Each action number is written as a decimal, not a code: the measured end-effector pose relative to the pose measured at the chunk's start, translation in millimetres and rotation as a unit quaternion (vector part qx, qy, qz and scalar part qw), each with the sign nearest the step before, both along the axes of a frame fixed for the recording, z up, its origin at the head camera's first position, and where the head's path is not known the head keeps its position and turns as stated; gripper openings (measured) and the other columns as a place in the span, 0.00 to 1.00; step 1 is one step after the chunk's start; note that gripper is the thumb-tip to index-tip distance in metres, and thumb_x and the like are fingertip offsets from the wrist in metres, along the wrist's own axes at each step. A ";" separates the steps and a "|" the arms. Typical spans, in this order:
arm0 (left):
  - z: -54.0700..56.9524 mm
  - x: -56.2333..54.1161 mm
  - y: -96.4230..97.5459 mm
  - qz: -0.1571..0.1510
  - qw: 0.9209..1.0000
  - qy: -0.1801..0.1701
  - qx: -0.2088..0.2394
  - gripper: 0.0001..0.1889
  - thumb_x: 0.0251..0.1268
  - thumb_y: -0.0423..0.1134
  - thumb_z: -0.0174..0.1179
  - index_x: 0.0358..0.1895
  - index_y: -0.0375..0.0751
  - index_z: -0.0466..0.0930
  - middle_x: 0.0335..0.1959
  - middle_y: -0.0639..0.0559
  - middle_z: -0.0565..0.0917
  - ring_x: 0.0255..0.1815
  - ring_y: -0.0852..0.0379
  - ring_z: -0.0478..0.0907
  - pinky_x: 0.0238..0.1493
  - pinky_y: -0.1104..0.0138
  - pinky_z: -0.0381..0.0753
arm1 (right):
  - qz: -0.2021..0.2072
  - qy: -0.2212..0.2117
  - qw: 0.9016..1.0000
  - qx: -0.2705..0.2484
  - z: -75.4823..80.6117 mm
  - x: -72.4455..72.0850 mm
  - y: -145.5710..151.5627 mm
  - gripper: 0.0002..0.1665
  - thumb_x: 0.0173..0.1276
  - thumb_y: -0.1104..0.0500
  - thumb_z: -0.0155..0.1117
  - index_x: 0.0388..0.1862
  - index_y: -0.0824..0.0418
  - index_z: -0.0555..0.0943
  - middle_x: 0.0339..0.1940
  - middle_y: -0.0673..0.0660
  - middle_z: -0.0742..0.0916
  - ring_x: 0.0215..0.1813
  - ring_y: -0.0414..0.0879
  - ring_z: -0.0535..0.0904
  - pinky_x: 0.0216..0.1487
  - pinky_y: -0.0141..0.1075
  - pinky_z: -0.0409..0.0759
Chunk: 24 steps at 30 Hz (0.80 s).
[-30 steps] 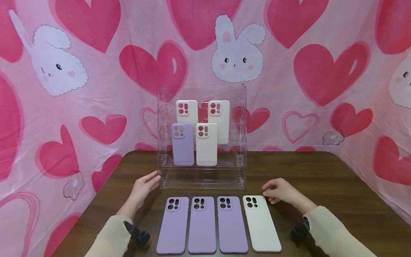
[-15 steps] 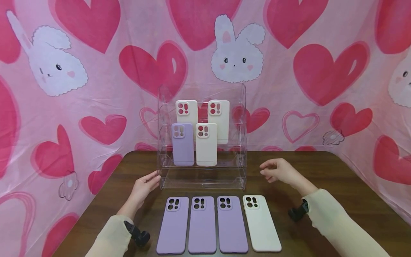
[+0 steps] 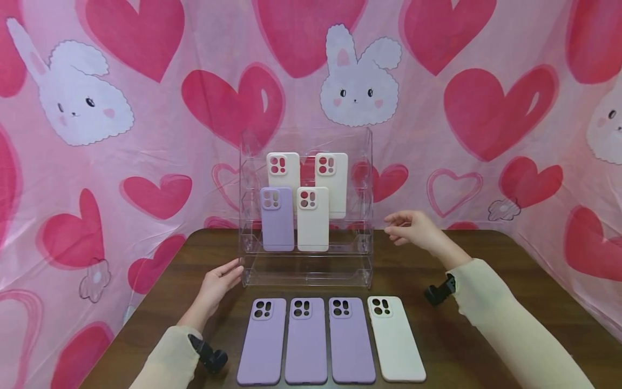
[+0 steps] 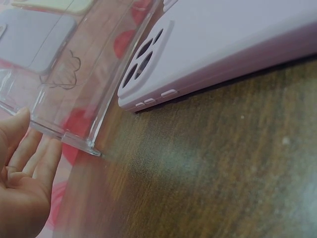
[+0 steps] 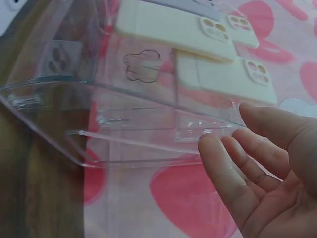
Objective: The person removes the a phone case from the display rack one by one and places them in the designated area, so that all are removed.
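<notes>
Right now your left hand [image 3: 220, 283] rests with straight, relaxed fingers [image 4: 30, 148] against the lower left front corner of the clear acrylic stand [image 3: 306, 273], steadying it, while your right hand [image 3: 413, 229] hangs in the air just off the stand's right side wall, fingers loosely spread and holding nothing — from the right wrist view the fingertips [image 5: 213, 148] sit near the wall's edge, though I cannot tell whether they touch it. The stand sits at the middle of the dark wooden table [image 3: 486, 270], with two cream cases on its upper tier [image 3: 308, 173] and a lilac case [image 3: 277, 219] beside a cream case [image 3: 312, 219] one tier down. Flat on the table nearer you lie three lilac cases [image 3: 306, 340] and one cream case [image 3: 394, 337], side by side. As I read it, you are at the bracing step — both hands coming to the stand's sides. The next move likely calls for your right palm to settle flat on that wall, gently, so the leaning cases don't tip.
</notes>
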<state>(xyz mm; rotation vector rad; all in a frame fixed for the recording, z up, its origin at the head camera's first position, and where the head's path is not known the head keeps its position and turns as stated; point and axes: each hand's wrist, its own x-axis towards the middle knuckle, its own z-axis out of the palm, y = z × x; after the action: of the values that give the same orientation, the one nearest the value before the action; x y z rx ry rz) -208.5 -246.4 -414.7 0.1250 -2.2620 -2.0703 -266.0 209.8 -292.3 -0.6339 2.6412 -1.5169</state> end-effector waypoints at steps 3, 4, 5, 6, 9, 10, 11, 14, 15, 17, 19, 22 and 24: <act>0.5 0.0 -0.1 -0.001 1.000 -0.002 -0.002 0.27 0.66 0.38 0.55 0.64 0.28 0.63 0.64 0.37 0.64 0.60 0.44 0.67 0.55 0.65 0.72 | 0.003 0.014 1.000 -0.011 6.6 -5.3 -6.2 0.22 0.64 0.64 0.62 0.53 0.76 0.73 0.37 0.67 0.80 0.34 0.51 0.81 0.35 0.41 0.84; 0.6 0.0 -0.1 -0.002 1.000 -0.003 -0.003 0.27 0.66 0.38 0.55 0.64 0.28 0.63 0.64 0.37 0.64 0.60 0.44 0.66 0.55 0.65 0.72 | 0.005 0.016 1.000 -0.016 8.8 -6.7 -8.5 0.21 0.64 0.65 0.61 0.53 0.76 0.73 0.38 0.68 0.80 0.34 0.53 0.81 0.35 0.41 0.84; 0.8 0.1 0.2 -0.001 1.000 -0.003 -0.001 0.26 0.66 0.38 0.55 0.64 0.28 0.63 0.64 0.37 0.64 0.60 0.44 0.66 0.55 0.65 0.72 | 0.007 0.020 1.000 -0.020 11.1 -7.9 -11.1 0.21 0.64 0.65 0.61 0.53 0.76 0.73 0.38 0.68 0.80 0.36 0.55 0.81 0.35 0.41 0.84; 0.9 0.2 0.3 -0.002 1.000 -0.003 0.000 0.26 0.67 0.38 0.55 0.64 0.28 0.63 0.64 0.37 0.64 0.60 0.44 0.67 0.55 0.65 0.72 | 0.008 0.023 0.999 -0.024 13.3 -9.0 -13.9 0.22 0.63 0.64 0.62 0.53 0.76 0.73 0.38 0.67 0.80 0.36 0.57 0.80 0.35 0.41 0.84; 1.3 0.4 0.5 -0.002 1.000 -0.003 0.000 0.26 0.67 0.37 0.55 0.64 0.28 0.63 0.64 0.37 0.64 0.60 0.44 0.67 0.55 0.65 0.72 | 0.005 0.034 0.999 -0.022 20.1 -10.9 -22.1 0.23 0.63 0.62 0.63 0.53 0.74 0.74 0.38 0.65 0.80 0.38 0.62 0.80 0.35 0.41 0.84; 1.4 0.4 0.8 -0.002 1.000 -0.003 0.002 0.26 0.67 0.37 0.55 0.64 0.28 0.63 0.64 0.37 0.64 0.60 0.44 0.67 0.55 0.65 0.72 | 0.004 0.035 0.999 -0.022 21.7 -11.6 -24.8 0.23 0.62 0.62 0.64 0.53 0.73 0.74 0.37 0.65 0.80 0.39 0.63 0.79 0.36 0.41 0.84; 1.4 0.3 1.0 -0.002 1.000 -0.002 0.002 0.26 0.67 0.37 0.55 0.64 0.28 0.63 0.64 0.37 0.64 0.60 0.44 0.67 0.55 0.65 0.72 | 0.003 0.035 0.999 -0.024 23.2 -12.5 -27.6 0.23 0.62 0.61 0.64 0.53 0.73 0.74 0.37 0.65 0.80 0.39 0.63 0.79 0.36 0.43 0.84; 1.2 0.0 1.3 -0.002 1.000 -0.001 0.003 0.26 0.66 0.37 0.55 0.64 0.28 0.63 0.64 0.37 0.64 0.60 0.44 0.67 0.55 0.65 0.72 | 0.004 0.036 0.999 -0.032 27.0 -15.6 -36.7 0.23 0.62 0.61 0.64 0.54 0.72 0.74 0.37 0.64 0.80 0.39 0.62 0.80 0.39 0.48 0.82; 1.2 -0.1 1.4 -0.002 1.000 0.000 0.003 0.26 0.66 0.37 0.55 0.64 0.28 0.63 0.64 0.37 0.64 0.60 0.44 0.67 0.55 0.65 0.72 | 0.006 0.036 0.999 -0.037 28.0 -16.7 -40.1 0.23 0.62 0.62 0.64 0.54 0.72 0.74 0.37 0.64 0.79 0.39 0.61 0.80 0.39 0.49 0.82; 1.1 -0.3 1.4 -0.002 1.000 0.000 0.004 0.26 0.66 0.38 0.55 0.64 0.28 0.63 0.64 0.37 0.64 0.60 0.44 0.67 0.54 0.66 0.73 | 0.010 0.039 0.998 -0.043 30.0 -18.8 -46.6 0.24 0.61 0.62 0.65 0.54 0.71 0.74 0.38 0.65 0.80 0.39 0.58 0.80 0.39 0.49 0.82; 0.9 -0.2 1.2 -0.001 1.000 0.001 0.005 0.26 0.66 0.37 0.55 0.64 0.28 0.63 0.64 0.37 0.65 0.60 0.44 0.67 0.54 0.66 0.73 | 0.008 0.045 0.998 -0.038 32.2 -20.2 -53.6 0.25 0.61 0.61 0.66 0.55 0.70 0.74 0.39 0.64 0.80 0.38 0.55 0.80 0.39 0.46 0.83; 0.2 -0.1 0.4 -0.001 1.000 0.001 0.004 0.26 0.66 0.37 0.55 0.64 0.28 0.63 0.64 0.37 0.64 0.60 0.44 0.67 0.54 0.66 0.73 | 0.001 0.047 0.998 -0.029 35.3 -22.5 -63.0 0.27 0.60 0.58 0.67 0.57 0.67 0.73 0.41 0.64 0.80 0.38 0.52 0.80 0.37 0.42 0.84; 0.3 -0.2 0.3 -0.001 1.000 0.001 0.003 0.26 0.66 0.37 0.55 0.64 0.28 0.63 0.64 0.37 0.64 0.60 0.44 0.67 0.54 0.65 0.72 | -0.003 0.048 0.999 -0.026 36.7 -24.4 -68.8 0.28 0.60 0.58 0.67 0.57 0.67 0.72 0.42 0.64 0.80 0.39 0.53 0.80 0.37 0.41 0.84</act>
<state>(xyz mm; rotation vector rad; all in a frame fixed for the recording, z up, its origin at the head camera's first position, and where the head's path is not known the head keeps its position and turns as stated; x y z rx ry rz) -208.7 -246.1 -414.4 0.1218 -2.2567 -2.0773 -290.4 141.0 -255.7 -0.7193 2.6824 -1.6009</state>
